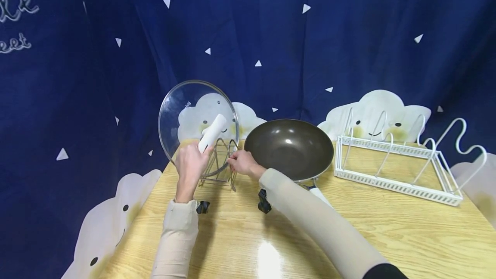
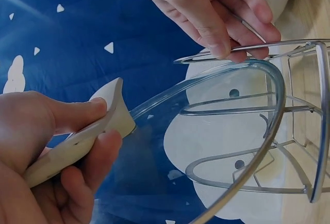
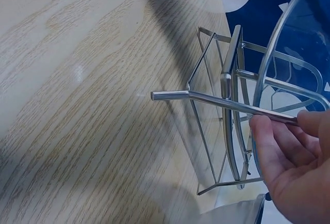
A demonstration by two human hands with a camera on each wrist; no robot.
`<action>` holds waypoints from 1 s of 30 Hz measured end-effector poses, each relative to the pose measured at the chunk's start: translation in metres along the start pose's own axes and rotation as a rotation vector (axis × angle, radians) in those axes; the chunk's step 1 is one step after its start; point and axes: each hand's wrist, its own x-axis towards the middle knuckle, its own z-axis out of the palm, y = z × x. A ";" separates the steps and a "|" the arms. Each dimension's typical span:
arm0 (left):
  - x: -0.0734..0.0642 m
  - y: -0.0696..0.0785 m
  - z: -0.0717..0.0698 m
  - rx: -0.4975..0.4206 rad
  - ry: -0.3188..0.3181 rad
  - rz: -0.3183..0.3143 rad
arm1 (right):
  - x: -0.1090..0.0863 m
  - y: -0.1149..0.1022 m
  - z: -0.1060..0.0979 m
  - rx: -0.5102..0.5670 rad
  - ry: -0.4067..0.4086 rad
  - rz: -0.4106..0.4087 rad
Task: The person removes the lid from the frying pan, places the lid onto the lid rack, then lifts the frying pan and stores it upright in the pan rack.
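Observation:
My left hand [image 1: 190,160] grips the white handle [image 1: 213,132] of a round glass pot lid [image 1: 170,115], which stands on edge, its metal rim low among the loops of a small silver wire rack [image 1: 221,181]. In the left wrist view, thumb and fingers wrap the handle [image 2: 77,152], and the lid's rim [image 2: 281,90] passes between the wire loops. My right hand [image 1: 243,162] pinches the rack's near right wire loop between thumb and fingers. The right wrist view shows the pinched wire [image 3: 216,101] beside the lid, with the rack standing on the wooden table.
Right beside my right hand is a dark wok [image 1: 288,150], its white handle [image 1: 320,196] partly behind my sleeve. Farther right stands a larger white rack [image 1: 395,187] with tall wavy dividers. A blue curtain [image 1: 271,25] with clouds hangs behind the wooden table [image 1: 232,236].

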 end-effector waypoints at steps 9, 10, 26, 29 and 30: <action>0.002 -0.001 0.008 0.027 -0.073 -0.006 | 0.002 0.003 -0.002 -0.005 0.011 -0.002; 0.001 -0.001 0.009 0.033 -0.080 -0.007 | 0.002 0.004 -0.002 -0.011 0.008 -0.001; 0.001 0.003 0.014 0.049 -0.128 -0.012 | 0.002 0.005 0.002 -0.046 0.029 -0.017; 0.002 0.005 0.014 0.046 -0.143 -0.024 | 0.002 0.005 0.000 -0.057 0.031 -0.016; 0.003 0.006 0.014 0.046 -0.149 -0.027 | 0.002 0.005 0.000 -0.055 0.030 -0.014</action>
